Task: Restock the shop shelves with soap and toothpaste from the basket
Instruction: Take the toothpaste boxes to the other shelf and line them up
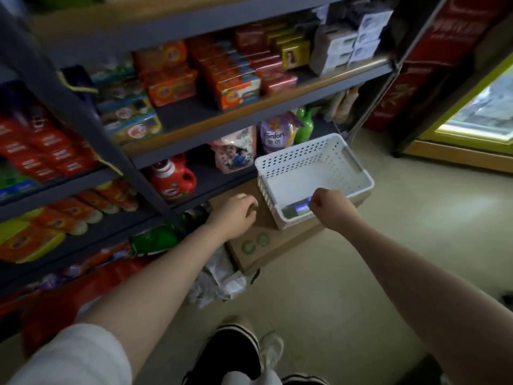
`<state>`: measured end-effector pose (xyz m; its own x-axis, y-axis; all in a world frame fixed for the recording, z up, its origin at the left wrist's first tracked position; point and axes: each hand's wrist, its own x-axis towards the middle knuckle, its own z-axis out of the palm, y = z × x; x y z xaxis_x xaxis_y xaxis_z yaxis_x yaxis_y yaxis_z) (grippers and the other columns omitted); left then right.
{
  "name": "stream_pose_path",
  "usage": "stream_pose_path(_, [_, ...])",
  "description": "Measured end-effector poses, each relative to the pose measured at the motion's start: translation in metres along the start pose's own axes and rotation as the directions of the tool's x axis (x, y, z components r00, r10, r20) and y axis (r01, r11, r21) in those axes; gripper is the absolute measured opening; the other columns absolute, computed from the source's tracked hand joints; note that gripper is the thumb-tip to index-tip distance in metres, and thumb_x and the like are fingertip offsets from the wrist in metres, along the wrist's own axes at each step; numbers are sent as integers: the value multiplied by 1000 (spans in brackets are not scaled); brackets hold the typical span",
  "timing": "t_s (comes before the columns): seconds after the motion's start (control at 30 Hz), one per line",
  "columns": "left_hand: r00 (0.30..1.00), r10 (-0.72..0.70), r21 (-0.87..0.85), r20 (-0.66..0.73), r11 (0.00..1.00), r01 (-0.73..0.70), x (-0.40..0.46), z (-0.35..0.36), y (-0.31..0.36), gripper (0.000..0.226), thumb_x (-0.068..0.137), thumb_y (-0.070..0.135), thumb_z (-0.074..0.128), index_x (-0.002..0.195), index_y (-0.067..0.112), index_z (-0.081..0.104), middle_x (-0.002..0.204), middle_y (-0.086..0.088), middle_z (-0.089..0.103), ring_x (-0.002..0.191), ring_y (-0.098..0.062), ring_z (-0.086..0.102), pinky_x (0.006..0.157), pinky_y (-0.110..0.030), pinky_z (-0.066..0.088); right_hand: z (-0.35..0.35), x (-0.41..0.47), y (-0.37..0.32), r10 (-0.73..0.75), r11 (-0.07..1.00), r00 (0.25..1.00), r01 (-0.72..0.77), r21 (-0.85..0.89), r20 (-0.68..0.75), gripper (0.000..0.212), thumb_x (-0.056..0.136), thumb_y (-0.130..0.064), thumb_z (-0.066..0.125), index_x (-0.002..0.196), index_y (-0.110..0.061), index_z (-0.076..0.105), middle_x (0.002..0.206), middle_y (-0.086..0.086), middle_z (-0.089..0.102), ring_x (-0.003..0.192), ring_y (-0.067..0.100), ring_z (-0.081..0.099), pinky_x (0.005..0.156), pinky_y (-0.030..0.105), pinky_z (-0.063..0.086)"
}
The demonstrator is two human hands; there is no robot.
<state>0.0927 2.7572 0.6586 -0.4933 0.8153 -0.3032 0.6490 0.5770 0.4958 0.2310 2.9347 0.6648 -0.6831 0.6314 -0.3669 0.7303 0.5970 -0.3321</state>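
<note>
**Hands at the basket**

Basket (pixel 311 173), white and perforated, sits on a cardboard box (pixel 266 245) at the shelves' (pixel 249 112) five o'clock. Right hand (pixel 330 204) curls its fingers around a green-and-blue pack (pixel 295 211) at the basket's near end. Left hand (pixel 236 212) hovers at nine o'clock of it, fingers loosely curled, holding nothing.

basket (pixel 302 165) sits on a cardboard box (pixel 266 245) right of the shelves (pixel 177 159), one packet (pixel 297 211) inside.

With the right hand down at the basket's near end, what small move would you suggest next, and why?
Probably lift the green box clear of the white basket: the right hand appears curled on its end, and it seems the only item left there.
</note>
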Motion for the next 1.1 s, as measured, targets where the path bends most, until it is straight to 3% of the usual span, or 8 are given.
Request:
stream_pose_path(0.1, [998,-17,1,56,1000,17,35,17,20,28,94,17,45,118,9,55,124,-9,54,106,-25,55,74,-23,34,-3,36,31,47,999,999,-47,12,-7,20,88,-15,44,94,-5,60,107,22,63,97,35,59,73,32,41])
stream_pose_path(0.3, [983,-95,-69,156,992,107,103,59,34,25,91,11,46,112,2,58,118,-17,58,107,-32,55,86,-36,47,4,109,73,90,996,990,-88,-23,107,26,91,-14,39,104,-2,59,112,22,60,100,36,56,75,30,39])
stream_pose_path(0.6, [913,-329,-62,242,934,353,162,109,48,32,94,28,48,108,0,55,102,-21,63,89,-34,61,66,-35,44,37,185,91,72,997,883,-72,-17,464,31,93,-20,46,107,4,58,109,23,64,105,35,57,83,33,44])
stream_pose_path(0.7, [870,-442,-94,218,878,469,169,123,50,36,94,33,47,110,1,54,101,-21,63,87,-34,61,63,-32,41,49,202,94,35,999,797,-10,-45,603,28,95,-24,44,99,1,55,91,20,59,96,31,56,75,30,39])
stream_pose_path(0.8, [827,-532,-139,184,818,557,170,135,58,38,94,37,46,106,2,55,100,-21,63,85,-33,60,65,-35,45,51,205,95,-6,997,710,55,-47,704,32,100,-15,34,124,-2,50,120,22,55,114,34,53,81,33,40])
stream_pose_path(0.87, [803,-578,-157,149,788,596,173,139,68,38,94,37,44,105,2,54,105,-17,59,92,-32,57,68,-34,40,46,210,96,45,995,678,35,-93,734,37,99,-21,38,127,1,48,129,22,52,120,34,50,81,30,38])
stream_pose_path(0.97, [800,-592,-136,103,788,600,180,144,85,45,93,45,41,107,4,55,111,-13,55,102,-29,53,79,-35,43,47,219,107,28,978,655,138,-155,755,34,94,-17,43,120,1,54,127,19,56,110,29,54,80,29,37])
stream_pose_path(1.1, [803,-589,3,92,806,592,195,149,105,49,89,54,41,102,8,55,106,-12,60,96,-28,56,68,-32,37,50,233,133,-19,978,674,165,-125,738,35,94,-24,38,114,-1,58,114,15,60,110,31,56,83,30,42])
